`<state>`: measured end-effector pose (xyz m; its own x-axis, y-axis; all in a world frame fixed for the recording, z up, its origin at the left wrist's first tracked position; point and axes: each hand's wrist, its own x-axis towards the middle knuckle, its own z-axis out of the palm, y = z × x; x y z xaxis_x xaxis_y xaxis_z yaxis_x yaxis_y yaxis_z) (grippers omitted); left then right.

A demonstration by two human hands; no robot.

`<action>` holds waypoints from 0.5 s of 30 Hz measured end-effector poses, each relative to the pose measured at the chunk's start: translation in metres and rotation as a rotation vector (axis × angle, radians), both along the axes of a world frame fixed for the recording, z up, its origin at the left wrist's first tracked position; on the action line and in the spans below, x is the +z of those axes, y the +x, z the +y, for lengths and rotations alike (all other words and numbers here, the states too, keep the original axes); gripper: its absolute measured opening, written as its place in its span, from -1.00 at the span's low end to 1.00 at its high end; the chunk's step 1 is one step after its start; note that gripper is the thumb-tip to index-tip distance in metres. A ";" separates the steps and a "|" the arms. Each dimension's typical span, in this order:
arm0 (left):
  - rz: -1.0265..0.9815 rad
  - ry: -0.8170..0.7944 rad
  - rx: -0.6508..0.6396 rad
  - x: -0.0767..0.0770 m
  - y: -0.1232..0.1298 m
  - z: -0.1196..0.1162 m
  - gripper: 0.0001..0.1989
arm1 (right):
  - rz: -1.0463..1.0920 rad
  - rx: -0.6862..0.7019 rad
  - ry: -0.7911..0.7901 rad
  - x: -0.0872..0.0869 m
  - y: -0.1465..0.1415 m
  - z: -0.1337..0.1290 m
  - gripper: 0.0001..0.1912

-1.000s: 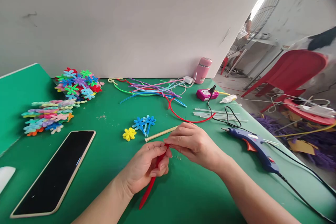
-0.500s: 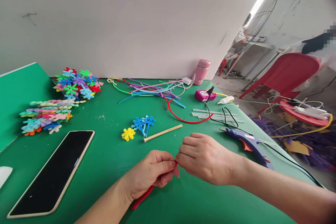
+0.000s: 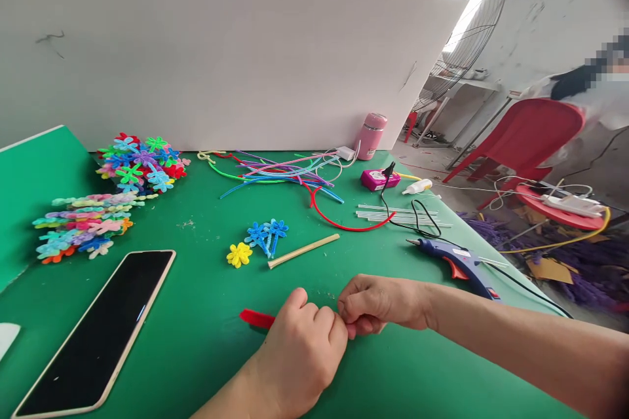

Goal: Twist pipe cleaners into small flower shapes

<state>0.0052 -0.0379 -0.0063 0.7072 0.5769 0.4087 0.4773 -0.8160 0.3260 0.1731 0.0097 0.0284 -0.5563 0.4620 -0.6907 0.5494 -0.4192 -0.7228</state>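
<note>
A red pipe cleaner (image 3: 257, 319) sticks out to the left of my left hand (image 3: 307, 353), which is closed around it. My right hand (image 3: 368, 306) is closed too, its fingers meeting the left ones where a bit of red shows between them; most of the strip is hidden in my hands. Beyond them lie a wooden stick (image 3: 303, 251), a yellow fuzzy flower (image 3: 239, 255) and blue fuzzy flowers (image 3: 268, 236). To the right rests a blue glue gun (image 3: 457, 262).
A phone (image 3: 98, 334) lies at left, below stacked fuzzy flowers (image 3: 142, 167). Coloured pipe cleaners (image 3: 285, 173), clear glue sticks (image 3: 393, 214), a magenta box (image 3: 378, 179) and a pink bottle (image 3: 372, 136) are at the back. A black cord (image 3: 533, 292) trails off the right edge.
My left hand has turned over, back upward, and shifted right. My right hand has moved slightly down and rolled. The red strip's free end now points left rather than down-left.
</note>
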 end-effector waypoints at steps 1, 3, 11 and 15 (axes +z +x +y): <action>0.000 0.007 0.000 0.000 0.001 0.000 -0.78 | -0.020 0.028 0.003 0.001 0.000 0.000 -0.85; -0.026 -0.098 0.022 0.003 0.002 0.001 -0.78 | -0.087 0.118 0.163 0.007 -0.002 -0.001 -0.85; -0.553 -1.468 0.081 0.028 -0.005 0.012 -0.76 | -0.117 0.673 1.529 0.037 -0.001 -0.007 -0.74; -0.715 -1.754 -0.055 0.026 -0.009 0.011 -0.75 | 0.038 0.621 1.515 0.042 -0.001 -0.008 -0.76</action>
<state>-0.0039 -0.0268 0.0198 0.7236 0.5951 -0.3497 -0.1158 0.6041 0.7884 0.1718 0.0014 0.0699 -0.9094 0.3769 0.1760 0.3263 0.9088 -0.2601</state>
